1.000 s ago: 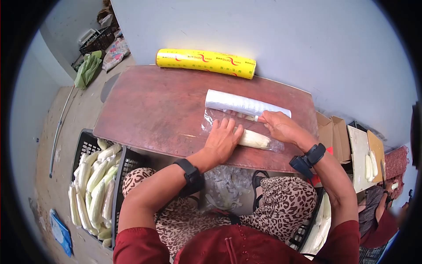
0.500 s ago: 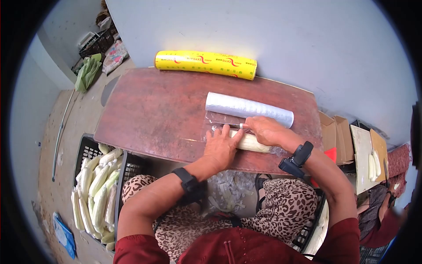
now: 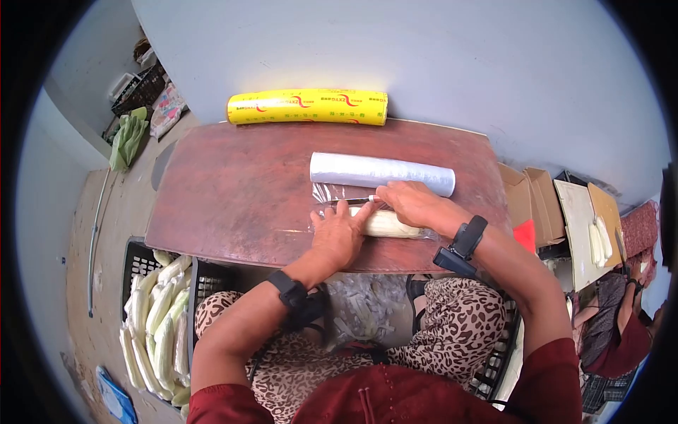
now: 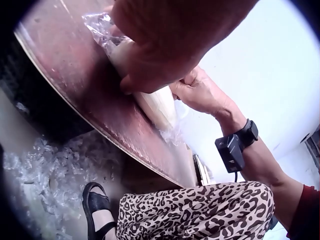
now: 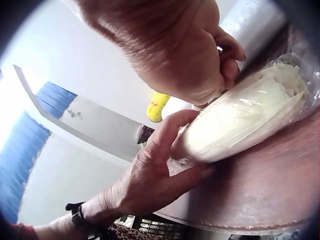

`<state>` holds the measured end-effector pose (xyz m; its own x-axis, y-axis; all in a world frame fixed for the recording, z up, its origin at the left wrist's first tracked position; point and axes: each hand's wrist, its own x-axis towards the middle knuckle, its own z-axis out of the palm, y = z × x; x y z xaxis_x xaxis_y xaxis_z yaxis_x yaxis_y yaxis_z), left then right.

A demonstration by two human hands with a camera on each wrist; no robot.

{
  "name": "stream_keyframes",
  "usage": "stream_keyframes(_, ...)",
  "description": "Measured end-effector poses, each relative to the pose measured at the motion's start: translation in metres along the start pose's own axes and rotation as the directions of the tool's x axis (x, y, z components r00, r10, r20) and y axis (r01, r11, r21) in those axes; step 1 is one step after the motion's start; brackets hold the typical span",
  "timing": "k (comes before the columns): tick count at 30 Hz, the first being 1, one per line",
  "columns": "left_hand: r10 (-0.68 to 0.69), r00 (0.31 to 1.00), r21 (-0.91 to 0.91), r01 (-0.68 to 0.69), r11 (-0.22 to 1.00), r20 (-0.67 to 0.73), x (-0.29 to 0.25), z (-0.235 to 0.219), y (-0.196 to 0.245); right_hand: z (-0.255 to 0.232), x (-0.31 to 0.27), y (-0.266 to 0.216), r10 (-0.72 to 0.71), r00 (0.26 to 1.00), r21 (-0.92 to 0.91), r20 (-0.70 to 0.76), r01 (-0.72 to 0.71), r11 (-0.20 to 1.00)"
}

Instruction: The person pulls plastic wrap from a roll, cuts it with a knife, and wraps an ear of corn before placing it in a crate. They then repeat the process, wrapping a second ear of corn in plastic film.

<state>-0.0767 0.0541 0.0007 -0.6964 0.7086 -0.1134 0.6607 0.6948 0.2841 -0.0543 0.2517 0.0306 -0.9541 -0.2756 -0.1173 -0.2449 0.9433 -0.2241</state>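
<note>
Because the corn [image 3: 390,224] lying on the near side of the film roll [image 3: 382,173] is probably firm, light and slick in its wrap [image 5: 311,67], hold it around one end, as the left hand [image 3: 337,237] does, while the right hand [image 3: 417,206] grips a knife [image 3: 357,201] beside the roll.

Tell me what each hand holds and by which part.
The left hand holds corn by its left end; the right hand a knife by its handle.
</note>
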Motion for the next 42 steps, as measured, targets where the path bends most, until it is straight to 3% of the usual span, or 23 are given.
stream_keyframes(8, -0.048, 0.999, -0.005, 0.048, 0.999, 0.022, 0.001, -0.003, 0.006, 0.0, -0.036, 0.033, 0.064, 0.998, 0.048, -0.011, -0.063, 0.997)
stream_keyframes(11, -0.039, 0.999, -0.006, 0.039, 0.999, 0.005, 0.001, 0.0, 0.004, -0.002, -0.068, 0.05, 0.083, 0.993, 0.088, -0.079, -0.076, 0.993)
stream_keyframes(14, -0.037, 0.999, 0.001, 0.037, 0.999, -0.005, 0.001, 0.001, 0.004, -0.017, -0.098, 0.065, 0.185, 0.983, 0.05, 0.021, -0.185, 0.981)
stream_keyframes(17, -0.036, 0.999, 0.005, 0.036, 0.999, 0.002, 0.002, 0.0, 0.004, -0.018, -0.134, 0.084, 0.172, 0.982, 0.008, -0.072, -0.172, 0.985)
stream_keyframes(20, -0.056, 0.998, 0.001, 0.056, 0.998, 0.028, 0.002, -0.005, 0.007, -0.019, -0.167, 0.104, 0.261, 0.962, 0.129, -0.078, -0.25, 0.96)
stream_keyframes(22, -0.063, 0.998, 0.002, 0.063, 0.998, 0.017, 0.001, -0.007, 0.009, -0.022, -0.193, 0.116, 0.247, 0.965, 0.018, -0.091, -0.247, 0.969)
stream_keyframes(23, -0.023, 0.999, 0.068, 0.025, 0.997, -0.035, 0.0, -0.008, 0.011, -0.024, -0.204, 0.122, 0.24, 0.966, -0.04, -0.097, -0.245, 0.969)
stream_keyframes(26, 0.104, 0.983, 0.234, -0.067, 0.97, -0.15, -0.002, -0.009, 0.015, -0.048, -0.231, 0.123, 0.39, 0.919, -0.248, 0.054, -0.366, 0.897)
stream_keyframes(28, 0.172, 0.968, 0.29, -0.115, 0.95, -0.18, 0.001, -0.004, 0.016, -0.035, -0.25, 0.137, 0.409, 0.913, -0.174, 0.01, -0.401, 0.9)
stream_keyframes(30, 0.311, 0.931, 0.209, -0.271, 0.939, -0.189, 0.009, 0.009, 0.015, -0.017, -0.26, 0.143, 0.381, 0.922, -0.116, -0.07, -0.387, 0.915)
stream_keyframes(31, 0.377, 0.905, 0.17, -0.347, 0.922, -0.197, 0.012, 0.011, 0.016, -0.012, -0.259, 0.137, 0.392, 0.914, -0.052, -0.106, -0.399, 0.916)
stream_keyframes(33, 0.362, 0.918, 0.161, -0.337, 0.928, -0.163, 0.014, 0.012, 0.021, -0.001, -0.245, 0.122, 0.418, 0.891, 0.082, -0.176, -0.41, 0.908)
stream_keyframes(36, 0.372, 0.909, 0.162, -0.344, 0.925, -0.188, 0.018, 0.014, 0.024, 0.001, -0.215, 0.102, 0.323, 0.914, 0.213, -0.246, -0.274, 0.938)
stream_keyframes(42, 0.402, 0.885, 0.199, -0.36, 0.911, -0.235, 0.021, 0.019, 0.023, 0.008, -0.144, 0.08, 0.175, 0.923, 0.273, -0.342, -0.081, 0.959)
